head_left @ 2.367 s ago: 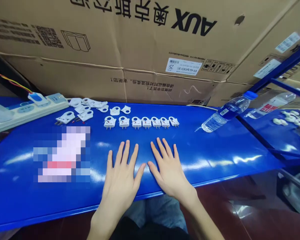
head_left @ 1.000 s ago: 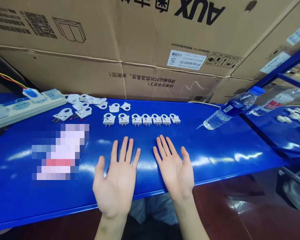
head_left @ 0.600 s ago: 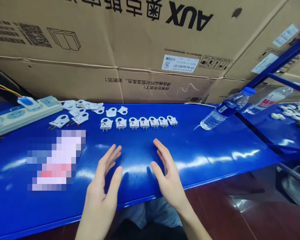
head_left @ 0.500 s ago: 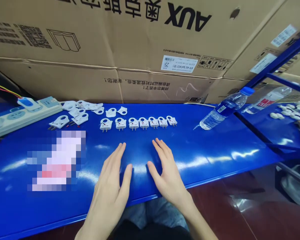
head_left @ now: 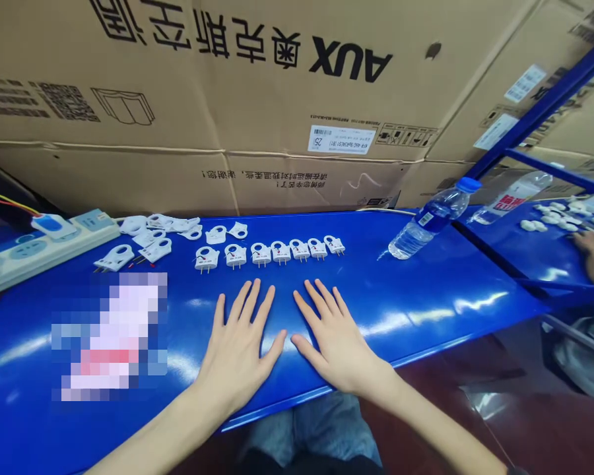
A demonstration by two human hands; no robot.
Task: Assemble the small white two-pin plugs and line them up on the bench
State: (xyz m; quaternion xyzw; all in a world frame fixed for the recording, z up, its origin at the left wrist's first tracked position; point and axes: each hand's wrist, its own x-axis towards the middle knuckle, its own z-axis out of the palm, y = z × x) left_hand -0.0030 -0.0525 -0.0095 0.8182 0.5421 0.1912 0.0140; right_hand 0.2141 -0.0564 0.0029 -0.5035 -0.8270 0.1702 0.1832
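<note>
I log my left hand [head_left: 235,349] and right hand [head_left: 339,346] released, flat and empty on the glossy blue workbench [head_left: 426,293]. A row of white plastic two-pin plugs [head_left: 261,254] lies just ahead of both.

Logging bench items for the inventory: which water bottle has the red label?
The clear plastic bottle lying on the far-right blue bench. The other water bottle, on the near bench, has a blue cap and blue label, with no red.

Seven small white two-pin plugs [head_left: 281,251] in one straight row, lying flat on their backs, pins pointing toward the hands, just beyond the fingertips of the left hand [head_left: 235,349] and the right hand [head_left: 339,346], without touching.
</note>
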